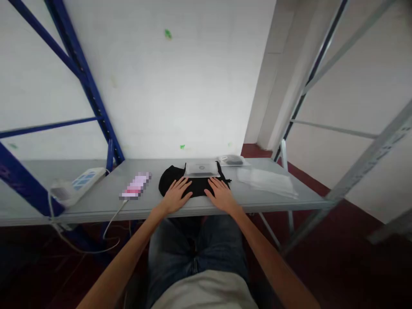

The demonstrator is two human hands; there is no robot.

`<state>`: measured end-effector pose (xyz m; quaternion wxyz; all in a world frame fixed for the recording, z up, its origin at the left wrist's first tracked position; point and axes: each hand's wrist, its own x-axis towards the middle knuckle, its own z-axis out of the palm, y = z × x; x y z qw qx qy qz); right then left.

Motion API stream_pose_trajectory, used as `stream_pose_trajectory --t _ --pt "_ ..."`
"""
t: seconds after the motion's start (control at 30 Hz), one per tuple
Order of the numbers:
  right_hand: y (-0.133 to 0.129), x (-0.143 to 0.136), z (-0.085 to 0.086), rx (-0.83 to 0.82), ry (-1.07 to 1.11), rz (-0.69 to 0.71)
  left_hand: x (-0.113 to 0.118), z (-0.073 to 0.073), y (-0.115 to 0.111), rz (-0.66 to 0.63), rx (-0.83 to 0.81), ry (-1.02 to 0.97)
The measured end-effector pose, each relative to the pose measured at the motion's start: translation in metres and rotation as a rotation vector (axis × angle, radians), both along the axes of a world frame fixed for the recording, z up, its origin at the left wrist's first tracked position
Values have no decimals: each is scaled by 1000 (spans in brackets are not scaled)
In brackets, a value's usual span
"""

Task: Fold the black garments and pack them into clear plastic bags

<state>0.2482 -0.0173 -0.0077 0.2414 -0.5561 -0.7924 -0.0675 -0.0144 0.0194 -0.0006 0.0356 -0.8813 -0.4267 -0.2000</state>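
Observation:
Black fabric [199,187] lies spread on the grey table in front of me, with a rounded part at its left and thin straps at its right; I cannot make out what item it is. My left hand [175,195] rests flat on its left part, fingers stretched forward. On its right part lies my right hand [221,194], palm down with the fingers spread. Just beyond my fingertips, a clear flat plastic piece [202,168] with a small round mark sits on the cloth. Neither hand grips anything.
A clear bag [232,160] with something dark inside lies at the back. Translucent plastic sheets [267,182] are to the right. At left are a phone [135,186] on a cable and a white power strip [82,184]. Blue [86,81] and grey rack posts flank the table [257,205].

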Motion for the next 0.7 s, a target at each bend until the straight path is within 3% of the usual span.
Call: stream_pose_trajectory --t 0.7 --pt "-2 -2 -3 -39 -40 -20 6 3 -16 24 5 61"
